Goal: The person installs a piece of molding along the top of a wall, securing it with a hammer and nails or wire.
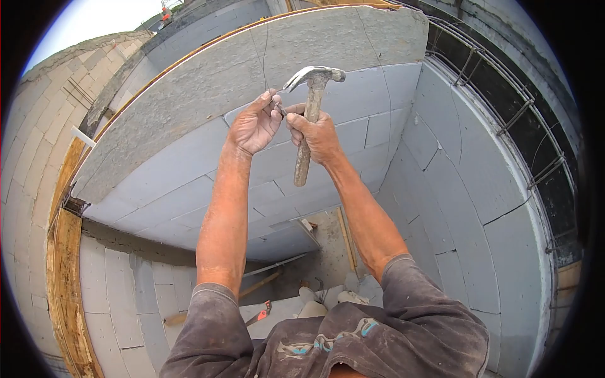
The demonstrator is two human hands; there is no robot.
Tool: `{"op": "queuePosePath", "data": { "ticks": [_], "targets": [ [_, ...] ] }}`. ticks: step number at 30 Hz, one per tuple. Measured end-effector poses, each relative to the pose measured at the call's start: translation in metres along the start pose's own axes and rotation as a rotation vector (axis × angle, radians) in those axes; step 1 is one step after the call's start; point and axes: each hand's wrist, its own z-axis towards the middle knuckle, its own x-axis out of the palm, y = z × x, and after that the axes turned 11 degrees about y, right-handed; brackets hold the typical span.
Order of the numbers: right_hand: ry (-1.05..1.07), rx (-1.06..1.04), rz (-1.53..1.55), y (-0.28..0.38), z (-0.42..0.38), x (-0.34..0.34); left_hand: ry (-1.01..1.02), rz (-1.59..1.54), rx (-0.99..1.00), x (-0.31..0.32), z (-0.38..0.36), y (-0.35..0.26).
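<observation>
My right hand (pixel 320 137) is wrapped round the worn wooden handle of a claw hammer (pixel 313 94). The hammer is upright, its head above my hand and its claw pointing left. Close beside it, my left hand (pixel 255 123) is raised palm toward me, with thumb and fingertips pinched together. Something small and dark shows at those fingertips, too small to name. Fingers of my right hand reach almost to the same spot. Behind both hands stands a grey concrete beam (pixel 208 94) on top of a block wall (pixel 176 195), with thin wires hanging down its face.
Rebar (pixel 498 82) runs along the top of the right block wall (pixel 441 157). A wooden board (pixel 66 283) edges the wall at left. Below lie a red-handled saw (pixel 259 313) and a wooden strip (pixel 346 239) on the floor.
</observation>
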Motion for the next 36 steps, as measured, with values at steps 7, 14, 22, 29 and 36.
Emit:
{"op": "queuePosePath", "data": {
  "ticks": [7, 14, 22, 29, 36],
  "targets": [
    [-0.092, 0.026, -0.133, -0.013, 0.002, -0.005, -0.400, -0.180, 0.060, -0.009, -0.008, 0.034],
    [-0.077, 0.039, -0.265, -0.004, 0.003, 0.001, -0.410, -0.074, 0.209, -0.004, -0.013, 0.051],
    [0.054, 0.121, -0.622, 0.033, 0.006, -0.008, -0.270, 0.173, -0.033, -0.015, 0.020, 0.020],
    [0.071, 0.048, -0.686, 0.045, 0.005, -0.004, 0.026, 0.178, -0.105, -0.003, 0.038, 0.010],
    [0.039, -0.020, -0.714, 0.043, 0.003, -0.009, -0.010, 0.104, -0.008, 0.004, 0.033, 0.018]
  ]
}}
